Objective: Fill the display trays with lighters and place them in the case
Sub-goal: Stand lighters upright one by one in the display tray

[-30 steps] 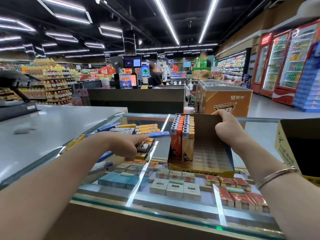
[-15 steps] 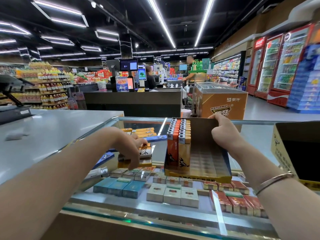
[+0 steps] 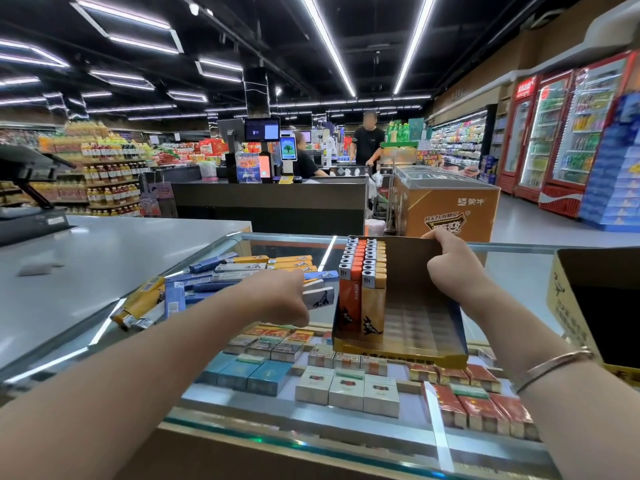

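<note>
Left hand (image 3: 282, 295) curled around a small stack of white lighters (image 3: 320, 295), held just off the left wall of the display tray (image 3: 429, 358). Right hand (image 3: 450, 268) gripping the tray's tall back panel at its top edge, thumb hooked over the rim, bracelet (image 3: 554, 367) on the wrist. Tray standing on the glass case top (image 3: 512, 268), between the two hands, sloped front lip toward the viewer. Two rows of upright lighters, orange and yellow (image 3: 363, 289), packed against the tray's left wall; everything right of them, under the right hand, bare slots. Loose pile of lighters (image 3: 221, 282) lying flat on the glass left of and beyond the left hand, blue, yellow and white, some hanging over onto the edge of the grey counter (image 3: 104, 271). Open cardboard box (image 3: 568, 299) standing just right of the right forearm, near edge close to the bracelet. Cigarette packs (image 3: 346, 388) under the glass, below both forearms. Open glass beyond the tray up to the far edge of the case.
</note>
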